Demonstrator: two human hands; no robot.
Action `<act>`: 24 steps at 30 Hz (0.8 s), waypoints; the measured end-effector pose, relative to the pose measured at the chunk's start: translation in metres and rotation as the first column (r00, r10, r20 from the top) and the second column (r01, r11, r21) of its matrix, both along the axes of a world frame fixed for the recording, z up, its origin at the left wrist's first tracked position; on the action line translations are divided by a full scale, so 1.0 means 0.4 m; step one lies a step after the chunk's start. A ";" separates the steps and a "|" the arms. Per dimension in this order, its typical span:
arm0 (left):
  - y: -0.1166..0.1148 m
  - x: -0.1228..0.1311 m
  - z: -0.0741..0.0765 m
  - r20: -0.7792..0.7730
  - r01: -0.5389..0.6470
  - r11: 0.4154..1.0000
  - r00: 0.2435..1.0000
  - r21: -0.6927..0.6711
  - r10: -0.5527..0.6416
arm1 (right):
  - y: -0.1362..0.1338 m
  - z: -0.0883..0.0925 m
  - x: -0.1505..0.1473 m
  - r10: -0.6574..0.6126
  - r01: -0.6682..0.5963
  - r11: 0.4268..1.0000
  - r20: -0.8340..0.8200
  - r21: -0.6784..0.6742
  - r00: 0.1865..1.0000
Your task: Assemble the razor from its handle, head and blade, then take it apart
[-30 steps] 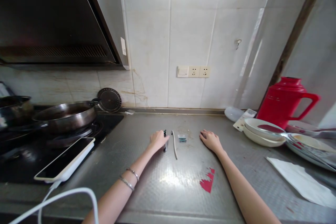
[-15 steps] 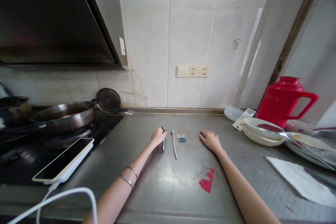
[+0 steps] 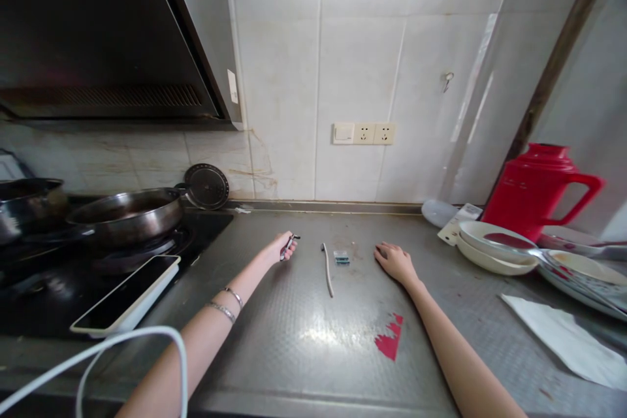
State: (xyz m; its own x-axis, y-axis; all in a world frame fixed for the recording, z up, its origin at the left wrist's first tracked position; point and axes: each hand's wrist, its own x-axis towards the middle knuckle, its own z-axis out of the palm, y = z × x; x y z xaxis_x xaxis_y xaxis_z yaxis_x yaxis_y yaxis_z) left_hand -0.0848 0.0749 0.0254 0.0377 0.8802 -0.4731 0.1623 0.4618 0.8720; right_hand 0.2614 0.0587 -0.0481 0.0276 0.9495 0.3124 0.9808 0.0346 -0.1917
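Note:
My left hand [image 3: 283, 246] is closed around a dark razor [image 3: 289, 245], whose small head sticks out past the fingers to the right. To the right of it lies a thin white stick [image 3: 328, 273] with a dark tip, slightly curved. Beside the stick is a small clear pack with blue-green pieces [image 3: 341, 258], too small to make out fully. My right hand [image 3: 393, 260] rests palm down on the steel countertop [image 3: 274, 339], fingers stretched out, holding nothing. In front of it lies a jagged red scrap [image 3: 390, 338].
At left, a pan [image 3: 127, 214] sits on the black stove, with a white-cased phone [image 3: 128, 294] and its cable [image 3: 147, 333] nearer. On the right are a red thermos jug [image 3: 533, 192], stacked bowls [image 3: 494, 251] and a white paper sheet [image 3: 563, 339]. A range hood [image 3: 98, 32] overhangs the stove.
My left hand has moved left with the razor, which has tilted from nearly upright in view to slanting. The right hand stays flat in place. The view has shifted slightly.

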 end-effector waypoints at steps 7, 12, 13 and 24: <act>0.010 -0.023 -0.027 -0.002 -0.027 0.994 1.000 -0.105 0.027 | -0.003 0.004 -0.003 0.004 -0.004 1.000 -0.002 -0.008 1.000; 0.003 -0.022 -0.043 -0.013 -0.044 0.991 0.999 -0.126 0.042 | -0.003 0.004 -0.003 -0.004 0.004 1.000 0.004 -0.020 1.000; 0.001 -0.020 -0.046 -0.015 -0.047 0.991 0.999 -0.124 0.045 | -0.003 0.005 -0.003 -0.004 0.004 1.000 0.005 -0.019 1.000; -0.011 -0.010 -0.042 0.017 -0.075 0.996 0.997 0.043 0.074 | -0.007 0.007 -0.005 -0.001 0.001 1.000 0.004 -0.006 1.000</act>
State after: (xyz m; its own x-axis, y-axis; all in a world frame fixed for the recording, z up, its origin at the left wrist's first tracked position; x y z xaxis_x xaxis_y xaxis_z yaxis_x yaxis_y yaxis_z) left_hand -0.0889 0.0703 0.0085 -0.0215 0.9006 -0.4342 0.1153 0.4336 0.8937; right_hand 0.2594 0.0559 -0.0453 0.0273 0.9513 0.3071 0.9816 0.0327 -0.1884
